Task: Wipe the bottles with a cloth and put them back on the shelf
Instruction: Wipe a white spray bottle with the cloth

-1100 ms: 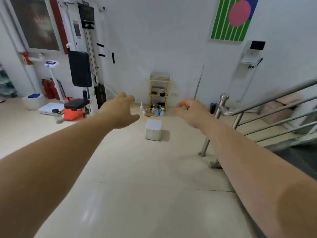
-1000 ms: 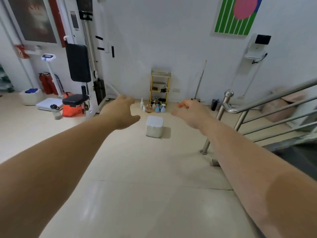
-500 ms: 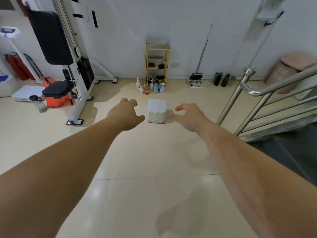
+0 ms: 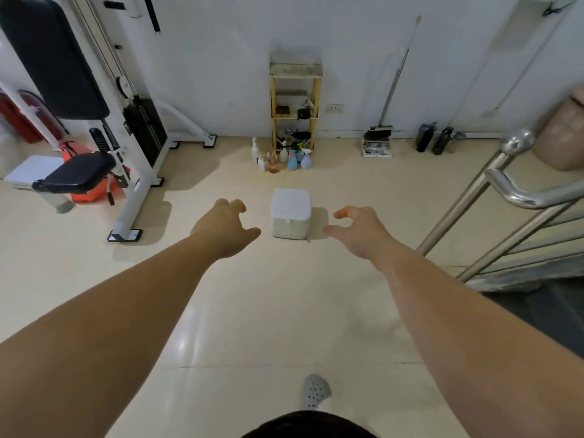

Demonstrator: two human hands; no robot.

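Note:
A narrow yellow shelf (image 4: 316, 99) stands against the far wall with a few dark items on its tiers. Several small bottles (image 4: 283, 159), white, blue and brownish, stand grouped on the floor in front of it. Both my arms stretch forward over the floor, well short of the bottles. My left hand (image 4: 224, 227) hangs with loosely curled fingers and holds nothing. My right hand (image 4: 357, 230) is likewise relaxed and empty. No cloth is visible.
A white cube stool (image 4: 290, 218) sits on the floor between my hands and the bottles. A gym machine (image 4: 104, 121) stands at left, a steel stair railing (image 4: 505, 191) at right. A broom and dustpan (image 4: 379, 140) and two dark bottles (image 4: 433, 142) are by the wall.
The view has tilted down and moved closer to the shelf; the stool and bottles look larger. Both hands stay outstretched and empty. A grey shoe now shows at the bottom.

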